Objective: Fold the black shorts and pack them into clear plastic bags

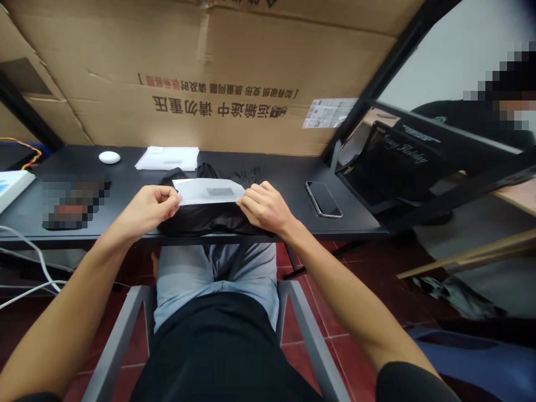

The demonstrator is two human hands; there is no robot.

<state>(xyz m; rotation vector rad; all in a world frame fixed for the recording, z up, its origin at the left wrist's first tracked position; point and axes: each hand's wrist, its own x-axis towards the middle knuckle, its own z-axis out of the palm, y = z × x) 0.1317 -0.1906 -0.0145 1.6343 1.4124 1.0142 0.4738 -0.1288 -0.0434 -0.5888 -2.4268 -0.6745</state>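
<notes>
Between my two hands a flat white plastic bag (pixel 196 191) with a small grey printed patch is held out level. My left hand (pixel 153 206) pinches its left end, fingers closed. At the right end my right hand (pixel 266 206) grips the near corner with thumb and curled fingers. Below and behind the bag lies a bunched black cloth or bag (pixel 209 218) on the black table (pixel 285 167); its exact kind I cannot make out. A stack of similar white bags (pixel 167 158) rests farther back, left of centre.
A phone (pixel 324 199) lies to the right, a white oval object (pixel 109 157) to the back left. A blurred dark item (pixel 77 204) is on the left. Cardboard (pixel 234 50) walls the back. White cables (pixel 37 251) hang left; another person (pixel 469 117) sits at right.
</notes>
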